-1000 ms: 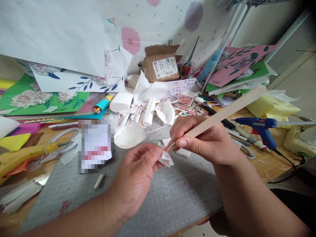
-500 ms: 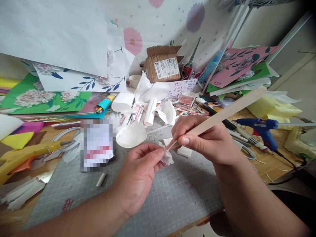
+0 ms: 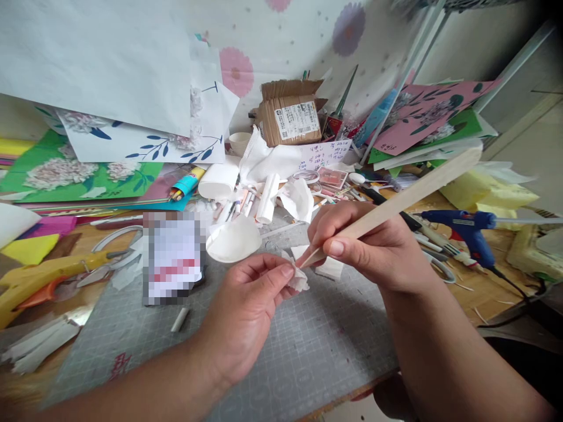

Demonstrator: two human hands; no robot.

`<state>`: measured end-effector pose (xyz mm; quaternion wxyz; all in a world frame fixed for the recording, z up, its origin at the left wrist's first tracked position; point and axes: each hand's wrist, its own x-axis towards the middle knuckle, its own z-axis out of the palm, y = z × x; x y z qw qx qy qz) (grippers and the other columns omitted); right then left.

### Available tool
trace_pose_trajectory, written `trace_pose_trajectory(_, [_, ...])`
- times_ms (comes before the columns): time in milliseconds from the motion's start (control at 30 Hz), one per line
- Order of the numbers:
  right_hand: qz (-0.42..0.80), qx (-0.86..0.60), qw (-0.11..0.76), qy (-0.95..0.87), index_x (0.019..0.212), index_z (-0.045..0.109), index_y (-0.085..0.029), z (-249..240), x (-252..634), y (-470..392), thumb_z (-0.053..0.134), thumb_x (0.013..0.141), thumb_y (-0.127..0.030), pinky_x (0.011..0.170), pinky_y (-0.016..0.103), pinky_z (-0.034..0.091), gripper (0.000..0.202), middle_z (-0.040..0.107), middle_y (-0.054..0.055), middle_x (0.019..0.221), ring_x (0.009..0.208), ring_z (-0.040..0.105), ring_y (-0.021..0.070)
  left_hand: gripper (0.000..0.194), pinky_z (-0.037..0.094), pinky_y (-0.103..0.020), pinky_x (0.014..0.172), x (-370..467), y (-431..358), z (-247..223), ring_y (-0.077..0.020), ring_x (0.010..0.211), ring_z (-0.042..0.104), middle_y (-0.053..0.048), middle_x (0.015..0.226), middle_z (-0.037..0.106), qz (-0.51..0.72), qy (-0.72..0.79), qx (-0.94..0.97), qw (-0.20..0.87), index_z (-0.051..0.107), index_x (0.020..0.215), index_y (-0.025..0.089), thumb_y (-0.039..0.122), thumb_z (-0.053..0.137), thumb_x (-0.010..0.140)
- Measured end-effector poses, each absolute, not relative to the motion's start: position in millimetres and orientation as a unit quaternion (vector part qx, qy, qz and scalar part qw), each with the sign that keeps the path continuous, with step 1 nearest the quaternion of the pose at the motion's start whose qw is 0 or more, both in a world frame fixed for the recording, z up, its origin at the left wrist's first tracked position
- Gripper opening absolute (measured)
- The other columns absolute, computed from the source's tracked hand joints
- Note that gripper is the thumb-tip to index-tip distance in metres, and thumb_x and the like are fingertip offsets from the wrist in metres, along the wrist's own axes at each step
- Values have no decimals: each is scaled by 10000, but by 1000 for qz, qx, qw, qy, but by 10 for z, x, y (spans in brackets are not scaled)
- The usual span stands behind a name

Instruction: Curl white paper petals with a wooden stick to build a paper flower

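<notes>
My left hand pinches a small crumpled piece of white tissue paper between thumb and fingers, above the grey cutting mat. In my right hand is a flat wooden craft stick, held like a pen and slanting up to the right. Its narrow lower end meets the tissue paper at my left fingertips. Just behind my hands lies a small pad of white paper squares, partly hidden by the right hand. A white shallow bowl sits beyond my left hand.
At left lie a yellow glue gun, a blurred-out phone-like object and a short white stick. A blue glue gun with its cord rests at right. Behind stand a cardboard box and paper flower pictures.
The wooden stick has tilted slightly steeper, and my right hand has shifted a little to the right. My left hand keeps its pinch on the tissue paper.
</notes>
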<state>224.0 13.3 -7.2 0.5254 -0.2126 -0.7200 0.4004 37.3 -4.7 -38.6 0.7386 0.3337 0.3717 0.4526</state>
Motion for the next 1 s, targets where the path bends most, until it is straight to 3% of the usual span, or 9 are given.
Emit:
trace_pose_trajectory(500, [356,-244,509,-745,808,673,-146,-33,2233,118,704,875,-156,630,287,523,75,643,24,703,705,630,152,165,509,-254,701,372,-37,-398,-119,671,619,0,662,696,449,363,346,739,733,693,165,275,851,661])
trace_pose_trajectory(800, [357,-236,497,-755,821,671,-149,-48,2229,122,698,877,-144,630,282,522,62,646,21,715,704,630,145,255,507,-286,714,369,-43,-419,-151,738,609,-13,707,689,465,340,332,747,734,677,179,392,873,658])
trace_pose_trajectory(1000, [361,-232,497,-754,820,671,-146,-65,2219,130,695,874,-129,624,269,520,61,636,13,702,701,635,139,221,458,-282,709,358,-32,-394,-134,677,575,7,642,651,438,365,347,745,707,632,180,319,875,600])
